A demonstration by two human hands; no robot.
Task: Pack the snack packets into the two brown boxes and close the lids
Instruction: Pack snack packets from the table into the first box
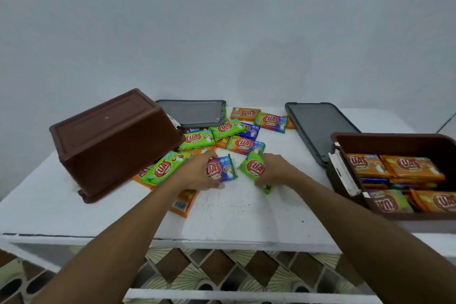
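My left hand (195, 175) grips a blue-purple snack packet (223, 168) just above the white table (234, 217). Beside it, my right hand (274, 170) grips a green snack packet (253, 168). Behind them lies a loose pile of green, orange and blue packets (222, 136). One brown box (111, 140) is tipped upside down on the left, resting partly on packets. The other brown box (394, 140) stands open on the right, holding several orange and green packets. Two dark grey lids lie flat: one (192, 112) at the back, one (318, 126) beside the right box.
An orange packet (183, 202) lies under my left forearm. The table stands against a pale wall. Its front edge is near me, with a patterned tile floor (222, 269) below. Bare tabletop lies in front of my hands.
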